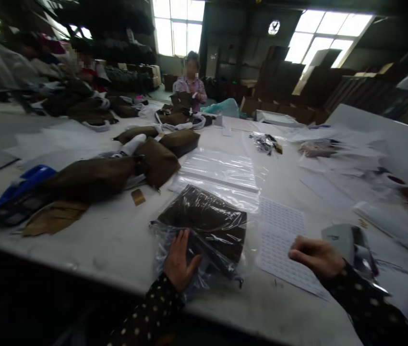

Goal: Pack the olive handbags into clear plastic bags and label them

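Note:
My left hand (pixel 181 259) lies flat with fingers stretched out on the near part of a dark brown bag (pixel 211 218) in clear plastic wrapping. The wrapping looks crumpled under my palm. My right hand (pixel 315 256) hovers at the right edge of a white sheet with rows of small printed labels (pixel 283 235). Thumb and forefinger are pinched together; whatever may be between them is too small to make out. Beyond the wrapped bag lies a stack of clear plastic sleeves (pixel 218 170).
To the left are unwrapped brown bags (pixel 92 178), a blue plastic basket (pixel 24 185) and a brown tag (pixel 138 197). A grey-white device (pixel 344 242) sits beside my right wrist. Plastic bags (pixel 341 149) pile at the right. Across the table is a person (pixel 191 86).

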Available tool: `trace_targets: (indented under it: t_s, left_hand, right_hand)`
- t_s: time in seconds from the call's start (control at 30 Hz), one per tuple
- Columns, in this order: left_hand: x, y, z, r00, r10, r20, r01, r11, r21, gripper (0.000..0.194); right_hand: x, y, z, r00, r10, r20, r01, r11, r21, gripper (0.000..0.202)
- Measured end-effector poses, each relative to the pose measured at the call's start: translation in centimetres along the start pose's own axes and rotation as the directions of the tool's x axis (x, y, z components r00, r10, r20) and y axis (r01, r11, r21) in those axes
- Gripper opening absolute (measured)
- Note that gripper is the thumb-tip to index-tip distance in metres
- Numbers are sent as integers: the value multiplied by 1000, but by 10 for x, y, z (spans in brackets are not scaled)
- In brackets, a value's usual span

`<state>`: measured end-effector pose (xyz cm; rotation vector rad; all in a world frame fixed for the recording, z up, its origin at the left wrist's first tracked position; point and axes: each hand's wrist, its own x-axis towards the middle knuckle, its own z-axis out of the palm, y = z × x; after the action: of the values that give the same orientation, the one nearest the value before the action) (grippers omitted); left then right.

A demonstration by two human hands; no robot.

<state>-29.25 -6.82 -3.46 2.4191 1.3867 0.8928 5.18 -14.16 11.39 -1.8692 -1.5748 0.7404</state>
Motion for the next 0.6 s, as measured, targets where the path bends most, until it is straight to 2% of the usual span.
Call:
trace_targets:
  t_s: [0.03, 0.07, 0.13, 0.17, 0.2, 0.23, 0.33, 0.4, 0.43, 0.5, 0.6]
  left_hand:
    - [-1, 0, 0, 1000, -13, 3, 13, 1000, -14, 75]
    - [-1, 1, 0, 1000, -23, 3, 23, 999, -28, 75]
    - [-4, 1, 1, 999, -45, -7, 44, 997, -59, 76]
    - [-5, 1, 1, 998, -57, -18, 55, 996, -76, 77]
    - [-6, 1, 1, 997, -70, -29, 67, 993, -94, 79]
    - [-7, 1, 1, 996, -84, -38, 79, 991, -111, 81]
    - [-9, 1, 1, 993, -110, -32, 104, 984, -146, 87]
    - [-9, 1, 2, 995, -101, 9, 102, 987, -126, 83]
    - [-7, 2, 2, 995, -92, 34, 95, 990, -104, 80]
    - [-4, 4, 4, 994, -78, 81, 83, 995, -59, 73]
    - [-3, 6, -2, 994, -61, 92, 66, 997, -49, 69]
  right_hand:
    - [22, -32, 20, 975, -126, 181, 123, 992, 29, 36]
    - [41, -62, 42, 926, -232, 299, 227, 972, 52, 38]
    - [73, -115, 87, 797, -339, 500, 386, 922, 9, 40]
    - [85, -136, 110, 743, -323, 586, 445, 892, -73, 39]
    - [95, -152, 132, 710, -267, 652, 496, 846, -194, 37]
    - [102, -165, 152, 697, -197, 690, 537, 781, -320, 33]
    - [117, -182, 197, 745, -49, 666, 568, 571, -593, 23]
    - [127, -182, 208, 784, -35, 620, 546, 514, -662, 22]
    - [133, -180, 207, 803, -36, 594, 531, 493, -689, 24]
    - [149, -176, 192, 843, -55, 536, 497, 461, -735, 32]
    - [167, -171, 144, 911, -86, 403, 400, 421, -814, 45]
